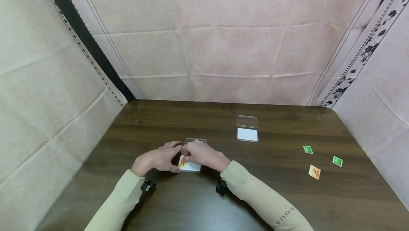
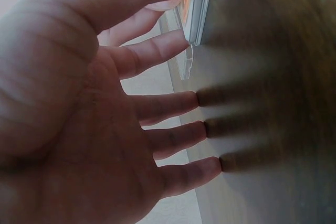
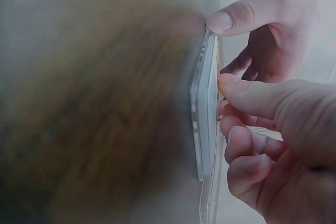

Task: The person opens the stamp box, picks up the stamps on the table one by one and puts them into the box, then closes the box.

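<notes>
A flat white block in a clear case (image 1: pixel 191 167) lies on the table in front of me, with a small orange picture card (image 1: pixel 182 163) at its left end. My right hand (image 1: pixel 199 152) pinches the card with thumb and index finger at the block's face; the right wrist view shows its other fingers curled. At the block's left side is my left hand (image 1: pixel 161 157). Its thumb (image 3: pixel 220 22) touches a corner of the case, while its extended fingers (image 2: pixel 176 140) reach down to the tabletop. The right hand partly covers a clear lid (image 1: pixel 196 139) behind the block.
Farther back on the table (image 1: pixel 274 195) are a second white block (image 1: pixel 247 135) and a clear lid (image 1: pixel 247 121). Toward the right lie two small green cards (image 1: pixel 307 149) and another orange card (image 1: pixel 314 172). Pale cloth (image 1: pixel 223 57) hangs behind and beside the table.
</notes>
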`<state>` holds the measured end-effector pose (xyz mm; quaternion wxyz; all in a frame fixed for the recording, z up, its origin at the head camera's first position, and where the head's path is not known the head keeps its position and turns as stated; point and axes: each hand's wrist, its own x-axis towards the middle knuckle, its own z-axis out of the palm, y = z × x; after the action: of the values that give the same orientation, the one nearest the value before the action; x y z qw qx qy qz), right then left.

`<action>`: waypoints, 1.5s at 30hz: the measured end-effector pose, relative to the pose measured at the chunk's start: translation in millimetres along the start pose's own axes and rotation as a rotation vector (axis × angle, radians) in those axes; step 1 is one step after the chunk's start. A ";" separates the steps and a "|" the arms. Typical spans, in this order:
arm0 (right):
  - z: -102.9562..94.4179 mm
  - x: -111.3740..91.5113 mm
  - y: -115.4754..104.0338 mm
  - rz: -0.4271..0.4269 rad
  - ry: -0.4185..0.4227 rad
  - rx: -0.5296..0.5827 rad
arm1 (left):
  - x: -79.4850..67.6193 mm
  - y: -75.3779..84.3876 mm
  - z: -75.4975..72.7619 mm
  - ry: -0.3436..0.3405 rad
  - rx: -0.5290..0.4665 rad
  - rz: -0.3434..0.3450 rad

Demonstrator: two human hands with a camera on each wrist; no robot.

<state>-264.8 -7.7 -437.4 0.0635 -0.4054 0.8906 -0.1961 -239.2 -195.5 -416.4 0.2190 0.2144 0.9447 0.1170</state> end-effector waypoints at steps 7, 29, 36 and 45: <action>-7.1 -1.3 2.3 -0.029 -0.001 -0.022 | 0.4 0.3 0.2 0.000 -0.007 0.002; -50.3 -42.7 3.7 0.048 -0.069 -0.037 | 2.1 -0.1 2.0 0.030 -0.042 -0.011; -61.9 -55.1 2.6 0.033 -0.061 -0.019 | 1.9 -0.2 2.0 0.032 -0.048 -0.024; -69.3 -75.4 4.7 0.033 -0.031 -0.042 | 1.6 2.1 3.0 0.041 -0.041 -0.020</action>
<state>-237.0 72.0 -379.4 0.0718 -0.3947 0.9000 -0.1701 -238.3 -192.6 -419.0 0.2050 0.1981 0.9484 0.1387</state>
